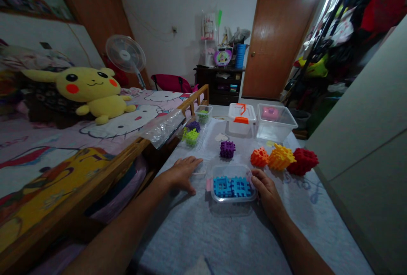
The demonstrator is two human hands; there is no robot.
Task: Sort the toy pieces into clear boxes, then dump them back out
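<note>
A clear plastic box [233, 200] with a pink clip at its left end stands on the cloth-covered table [248, 241]. Inside it lie blue interlocking pieces [231, 186] with notched edges. My right hand [264, 188] grips the box's right edge between thumb and fingers. To the left of the box, my left hand [183, 174] reaches over the table with fingers stretched and thumb apart. Its fingertips are at a clear flat plastic piece [199, 170], perhaps a lid; I cannot tell if they touch it. A purple notched cube [227, 149] sits just behind the box.
Orange [260, 157], yellow [281, 156] and red [302, 161] notched shapes stand at the right. Behind them are a lidded box with orange clips [241, 120] and a larger clear bin [276, 123]. Lime-green pieces [190, 137] lie at the back left, beside the wooden bed rail [133, 150].
</note>
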